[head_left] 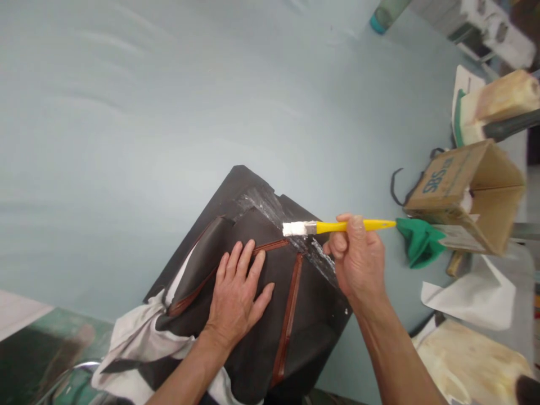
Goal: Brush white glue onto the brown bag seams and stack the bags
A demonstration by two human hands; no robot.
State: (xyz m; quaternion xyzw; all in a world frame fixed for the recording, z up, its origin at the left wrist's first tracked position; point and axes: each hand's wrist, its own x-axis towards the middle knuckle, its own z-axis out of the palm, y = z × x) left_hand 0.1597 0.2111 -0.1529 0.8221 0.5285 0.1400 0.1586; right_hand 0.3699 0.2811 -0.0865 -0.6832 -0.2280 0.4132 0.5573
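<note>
My right hand (358, 253) grips the yellow handle of a paintbrush (333, 226). White paste coats its bristles, which are over a dark board or sheet (240, 180) at the edge of a black piece (274, 292). Whitish smears of paste run in a diagonal band across the dark surface, on both sides of the brush. Flat on the black piece rests my left hand (238, 287), fingers spread and holding nothing. Reddish-brown strips (289, 315) run along seams of that piece. White cloth (135, 337) hangs from its lower left.
A pale blue-grey table (169, 112) spreads around the work. To the right lie an open cardboard box (455, 191), a green cloth (419, 242), white paper (472, 292) and stained containers (498, 101). A bottle with a teal end (386, 17) lies at the top.
</note>
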